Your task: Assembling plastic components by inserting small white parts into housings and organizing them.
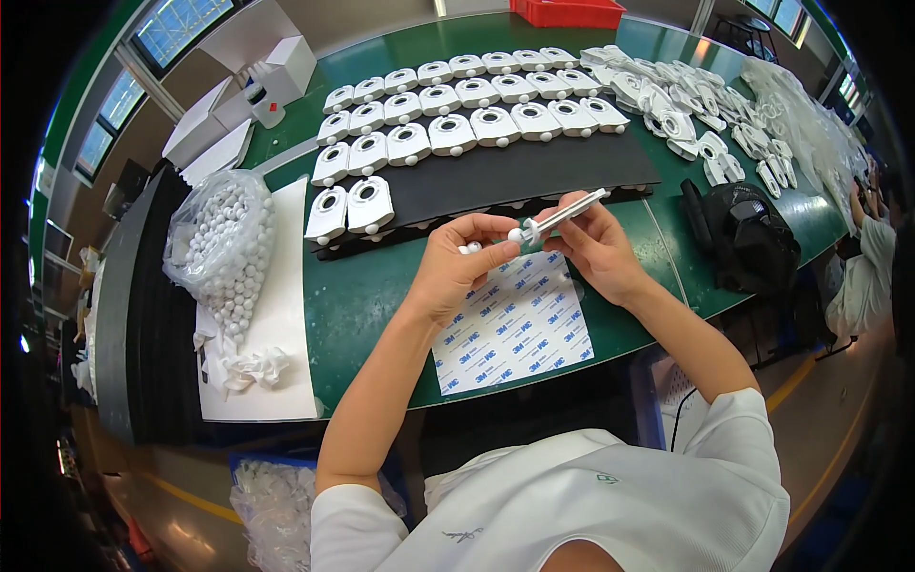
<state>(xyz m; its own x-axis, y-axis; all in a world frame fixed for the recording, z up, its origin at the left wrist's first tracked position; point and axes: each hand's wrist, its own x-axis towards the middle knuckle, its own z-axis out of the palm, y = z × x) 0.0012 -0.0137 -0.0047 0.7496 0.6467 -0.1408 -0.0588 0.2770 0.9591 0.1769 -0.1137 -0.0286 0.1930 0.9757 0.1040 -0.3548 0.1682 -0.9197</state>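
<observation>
My left hand (464, 259) is closed, pinching a small white ball (516, 234) between thumb and fingertips. More white balls (470, 248) sit in its curled fingers. My right hand (604, 253) grips a flat white plastic part (570, 211), seen nearly edge-on, and the pinched ball meets its near left end. Whether the ball is seated in the part I cannot tell. Below both hands lies a white sheet printed in blue (515, 329). Beyond them, rows of white plastic parts with round holes (449, 133), each with a ball at one end, stand on a black foam board (534, 170).
A clear bag of white balls (221, 243) stands at left, with crumpled white paper (250, 367) nearer me. Loose white parts (672, 100) are heaped at far right, beside clear plastic (796, 114). A black bag (748, 229) lies at the right edge. A red bin (568, 12) is at the back.
</observation>
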